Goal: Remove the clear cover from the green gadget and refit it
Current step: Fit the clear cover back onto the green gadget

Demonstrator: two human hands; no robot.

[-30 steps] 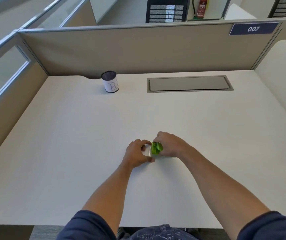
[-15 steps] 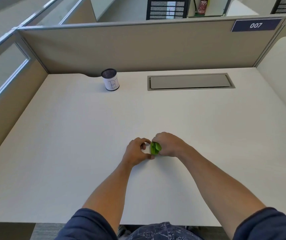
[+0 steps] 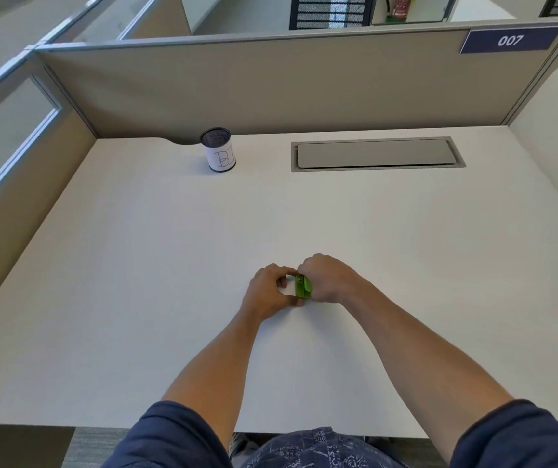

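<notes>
The small green gadget [image 3: 303, 287] rests on the white desk [image 3: 156, 265] in front of me, between my two hands. My right hand [image 3: 328, 278] is closed over its right side and hides most of it. My left hand [image 3: 268, 292] pinches thumb and forefinger at the gadget's left end, where the clear cover [image 3: 294, 288] lies pressed against the green body. The cover is faint and hard to make out against the desk.
A mesh pen cup [image 3: 218, 149] with a paper label stands at the back left. At the back right a grey cable hatch [image 3: 377, 153] is set in the desk. Partition walls [image 3: 271, 89] close the desk on three sides.
The clear cover in my left hand has moved right, up against the green gadget, and the gap between my hands has closed. The view has shifted slightly.
</notes>
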